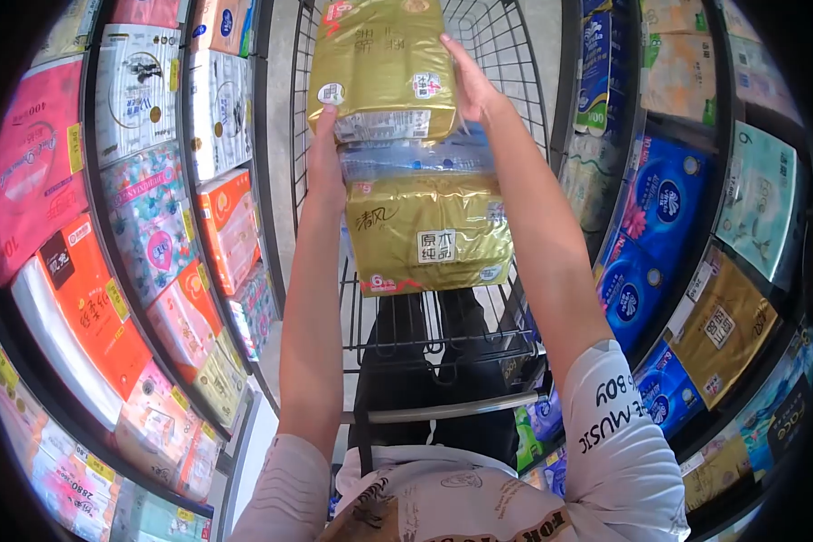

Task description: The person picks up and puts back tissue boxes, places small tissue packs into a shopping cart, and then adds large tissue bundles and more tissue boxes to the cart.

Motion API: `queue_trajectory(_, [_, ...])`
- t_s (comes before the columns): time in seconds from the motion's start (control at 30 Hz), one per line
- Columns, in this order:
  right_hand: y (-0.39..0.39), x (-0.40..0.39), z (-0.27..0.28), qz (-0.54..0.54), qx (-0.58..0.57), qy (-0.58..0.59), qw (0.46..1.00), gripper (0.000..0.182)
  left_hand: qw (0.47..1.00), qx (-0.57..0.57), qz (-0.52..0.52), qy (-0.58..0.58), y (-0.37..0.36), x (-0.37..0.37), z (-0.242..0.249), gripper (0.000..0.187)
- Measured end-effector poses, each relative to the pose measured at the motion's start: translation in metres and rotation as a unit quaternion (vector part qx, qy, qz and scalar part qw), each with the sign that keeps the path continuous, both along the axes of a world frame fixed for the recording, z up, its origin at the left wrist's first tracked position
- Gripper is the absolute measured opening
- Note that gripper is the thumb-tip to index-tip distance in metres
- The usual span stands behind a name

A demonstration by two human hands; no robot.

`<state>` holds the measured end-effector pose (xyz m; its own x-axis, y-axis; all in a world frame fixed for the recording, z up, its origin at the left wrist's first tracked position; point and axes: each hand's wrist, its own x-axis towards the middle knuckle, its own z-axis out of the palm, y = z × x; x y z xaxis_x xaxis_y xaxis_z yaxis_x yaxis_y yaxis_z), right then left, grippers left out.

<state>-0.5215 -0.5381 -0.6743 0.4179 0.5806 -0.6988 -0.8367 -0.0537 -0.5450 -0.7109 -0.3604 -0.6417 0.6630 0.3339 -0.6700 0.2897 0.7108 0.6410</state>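
A gold pack of tissues point(384, 72) is held between my two hands above a wire shopping cart point(492, 41). My left hand point(325, 149) grips its near left side, with the thumb on the wrapper. On the right side, my right hand point(472, 83) presses with its thumb up along the edge; its other fingers are hidden. Just below and nearer to me, a second gold tissue pack point(429, 237) sits in the cart. Some clear and blue plastic wrapping point(415, 161) shows between the two packs.
Shelves of tissue packs line both sides: orange packs point(90, 312) and pink packs point(41, 172) on the left, blue packs point(664, 194) and a gold pack point(723, 325) on the right. The cart's handle point(452, 411) crosses in front of my body.
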Motion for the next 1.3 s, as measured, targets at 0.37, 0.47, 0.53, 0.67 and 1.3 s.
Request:
queue_trajectory(0.37, [-0.038, -0.021, 0.024, 0.035, -0.014, -0.054, 0.998, 0.088, 0.997, 0.031, -0.058, 0.031, -0.009, -0.041, 0.02, 0.05])
queue_trajectory(0.47, [-0.047, -0.03, 0.016, -0.011, 0.03, -0.1, 0.994, 0.088, 0.998, 0.041, -0.054, -0.005, -0.01, -0.045, 0.023, 0.051])
queue_trajectory(0.53, [-0.041, -0.037, 0.013, -0.05, 0.052, -0.124, 0.99, 0.089, 0.997, 0.051, -0.058, -0.001, -0.011, -0.042, 0.022, 0.051])
queue_trajectory(0.67, [-0.032, -0.023, -0.003, 0.045, -0.016, -0.153, 0.987, 0.087, 0.937, 0.283, -0.168, 0.121, -0.018, -0.035, 0.018, 0.055])
queue_trajectory(1.3, [-0.049, -0.1, 0.11, 0.087, -0.235, -0.469, 0.847, 0.066, 0.959, 0.205, -0.173, 0.095, -0.041, -0.138, 0.045, 0.055])
